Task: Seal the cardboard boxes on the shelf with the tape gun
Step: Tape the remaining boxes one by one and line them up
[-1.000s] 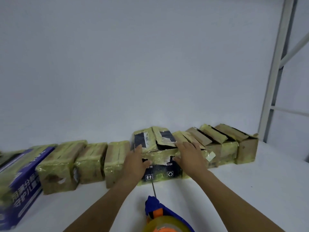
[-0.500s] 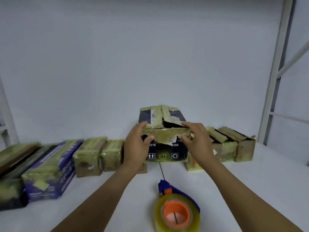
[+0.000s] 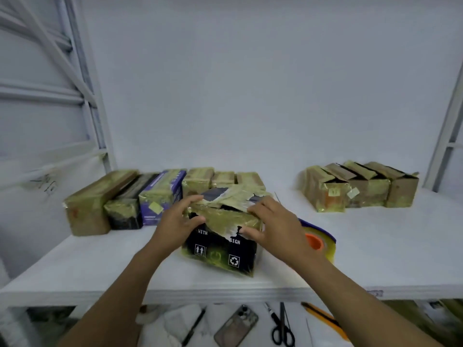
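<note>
Head view: left hand [image 3: 176, 222] and right hand [image 3: 274, 227] grasp the black box [image 3: 220, 244], flaps unsealed; tape gun [image 3: 319, 240] lies unused beside it.

The dark cardboard box [image 3: 218, 249] carries white print on its front face: "WITH" at ten o'clock, "SIGN" near the middle, a two-arrows this-way-up sign at seven o'clock and a recycling sign at five o'clock. Print on the purple box [image 3: 162, 196] is too blurred to read.
</note>
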